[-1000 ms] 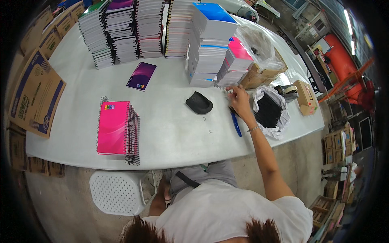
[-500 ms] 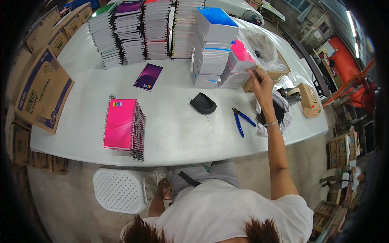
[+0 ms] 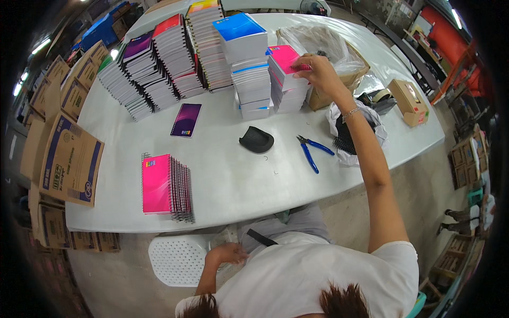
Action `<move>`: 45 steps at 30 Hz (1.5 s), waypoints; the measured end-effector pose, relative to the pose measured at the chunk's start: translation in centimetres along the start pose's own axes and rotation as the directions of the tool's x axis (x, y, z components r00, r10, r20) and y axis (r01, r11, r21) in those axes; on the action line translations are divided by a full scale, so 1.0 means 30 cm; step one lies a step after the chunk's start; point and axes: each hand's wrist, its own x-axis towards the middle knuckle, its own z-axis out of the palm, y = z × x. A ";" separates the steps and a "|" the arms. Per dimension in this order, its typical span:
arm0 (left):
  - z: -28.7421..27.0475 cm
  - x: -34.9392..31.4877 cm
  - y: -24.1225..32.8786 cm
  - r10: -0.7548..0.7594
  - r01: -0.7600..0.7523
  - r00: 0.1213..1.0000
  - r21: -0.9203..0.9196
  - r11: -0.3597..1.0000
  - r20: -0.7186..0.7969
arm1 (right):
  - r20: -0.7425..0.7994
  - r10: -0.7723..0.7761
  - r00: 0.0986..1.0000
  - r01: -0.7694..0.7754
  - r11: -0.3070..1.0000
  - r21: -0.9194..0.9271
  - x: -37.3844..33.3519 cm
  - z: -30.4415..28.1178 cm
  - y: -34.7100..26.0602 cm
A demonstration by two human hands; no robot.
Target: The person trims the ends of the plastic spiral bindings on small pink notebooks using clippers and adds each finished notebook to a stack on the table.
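My right hand (image 3: 319, 73) is closed at the right edge of the top pink-covered book (image 3: 283, 55), its fingertips pinching the cover's edge. That book tops a stack of unbound books beside a taller blue-topped stack (image 3: 241, 32). Down by my lap, my left hand (image 3: 230, 253) is empty, its fingers loosely stretched. A pile of wire-bound pink notebooks (image 3: 156, 183) lies at the table's near left. One purple notebook (image 3: 186, 120) lies flat behind it. Blue-handled cutting pliers (image 3: 312, 152) and a black curved holder (image 3: 256, 140) rest in the middle.
Tall stacks of bound notebooks (image 3: 172, 50) line the table's (image 3: 222, 185) far left. A plastic-lined carton (image 3: 356, 62), a white bag of black coils (image 3: 347, 140), a tape dispenser (image 3: 379, 99) and a small brown box (image 3: 408, 103) stand at right. Cartons (image 3: 71, 159) flank the left edge; a white stool (image 3: 177, 259) stands below.
My right hand has moved from beside the pink stack onto its top book's edge. My left hand has risen into clearer view near my lap. The whole view has tilted.
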 end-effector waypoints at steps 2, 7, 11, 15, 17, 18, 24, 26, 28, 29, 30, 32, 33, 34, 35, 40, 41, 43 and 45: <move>-0.047 -0.206 0.199 0.192 -0.193 0.981 -0.083 0.978 -0.011 | 0.021 0.075 0.997 -0.077 0.993 0.090 -0.002 -0.003 -0.010; -0.183 -0.328 0.488 0.604 -0.723 0.545 0.039 0.690 -0.582 | -0.002 -0.028 1.000 0.028 0.998 0.052 0.014 -0.016 0.045; -0.349 -0.211 0.595 0.644 -0.453 0.184 0.517 0.726 -0.743 | -0.004 -0.046 0.999 0.046 0.993 0.113 0.027 -0.019 0.068; -0.472 -0.012 0.582 0.549 -0.300 0.059 0.510 0.806 -0.834 | 0.030 -0.026 0.999 0.022 0.989 0.146 0.048 -0.027 0.085; -0.496 0.049 0.585 0.541 -0.366 0.097 0.475 0.800 -0.836 | 0.034 -0.036 0.999 0.030 0.985 0.170 0.054 -0.031 0.097; -0.494 0.063 0.601 0.537 -0.403 0.121 0.453 0.795 -0.835 | 0.024 -0.050 0.998 0.044 0.981 0.187 0.050 -0.024 0.102; -0.468 0.098 0.716 0.625 -0.559 0.199 0.436 0.706 -0.755 | -0.145 -0.086 0.986 0.105 0.986 0.131 0.015 0.037 0.096; -0.446 0.094 0.751 0.620 -0.433 0.082 0.532 0.728 -0.781 | -0.296 -0.160 0.942 0.167 0.986 -0.004 0.001 0.038 0.105; -0.454 0.053 0.773 0.627 -0.483 0.060 0.528 0.699 -0.777 | -0.438 -0.208 0.874 0.139 0.973 -0.186 -0.013 0.026 0.055; -0.466 0.038 0.773 0.637 -0.530 0.041 0.524 0.667 -0.770 | -0.530 -0.181 0.829 0.130 0.983 -0.131 -0.022 0.001 0.040; -0.471 0.019 0.777 0.646 -0.577 0.021 0.518 0.631 -0.763 | -0.613 -0.148 0.776 0.127 0.989 -0.078 -0.033 -0.040 0.020; -0.463 -0.061 0.804 0.599 -0.848 0.098 0.248 0.468 -0.795 | -0.670 -0.079 0.738 0.146 0.988 0.045 -0.080 -0.115 -0.024; -0.470 -0.092 0.805 0.576 -0.927 0.122 0.114 0.356 -0.808 | -0.654 -0.058 0.755 0.170 0.979 0.110 -0.118 -0.176 -0.073; -0.469 -0.114 0.808 0.552 -0.973 0.149 -0.022 0.231 -0.821 | -0.634 -0.037 0.773 0.192 0.965 0.178 -0.157 -0.218 -0.118; -0.462 -0.139 0.820 0.569 -0.981 0.173 -0.089 0.172 -0.804 | -0.542 0.002 0.841 0.163 0.953 0.257 -0.202 -0.247 -0.164; -0.380 -0.199 0.850 0.860 -0.698 0.421 -0.709 0.103 -0.289 | -0.029 -0.027 0.999 0.040 0.685 0.727 -0.375 -0.226 -0.289; -0.347 -0.194 0.855 0.891 -0.554 0.439 -0.815 0.169 -0.114 | 0.067 -0.031 0.997 -0.033 0.621 0.783 -0.403 -0.205 -0.303; -0.253 -0.148 0.834 0.928 -0.308 0.370 -0.936 0.168 0.045 | 0.161 -0.076 0.984 -0.100 0.512 0.853 -0.449 -0.156 -0.324; -0.213 -0.066 0.783 0.972 -0.105 0.229 -0.992 0.074 0.048 | 0.212 -0.075 0.974 -0.133 0.567 0.813 -0.486 -0.139 -0.348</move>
